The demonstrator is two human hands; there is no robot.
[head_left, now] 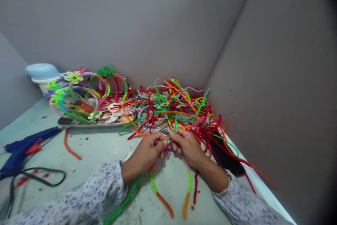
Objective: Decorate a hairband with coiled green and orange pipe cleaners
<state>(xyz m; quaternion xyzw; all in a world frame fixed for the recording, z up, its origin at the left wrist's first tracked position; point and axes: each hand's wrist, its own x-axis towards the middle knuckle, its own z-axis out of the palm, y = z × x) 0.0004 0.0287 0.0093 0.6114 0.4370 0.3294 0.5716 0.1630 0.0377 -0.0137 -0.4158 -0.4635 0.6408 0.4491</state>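
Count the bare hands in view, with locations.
2: the left hand and the right hand, fingertips close together at the top of the multicolored arch, in front of the tangled pipe cleaners. No others show.

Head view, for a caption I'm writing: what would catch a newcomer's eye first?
Probably the bright tangle of pipe cleaners, right of centre. Next, the flowered headbands over the tray at left. Then the left hand and right hand at centre, at a striped band's top.

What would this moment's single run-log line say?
left hand: pinching at top of fuzzy band; right hand: pinching there; glue gun: lying at left; tray: holding shells
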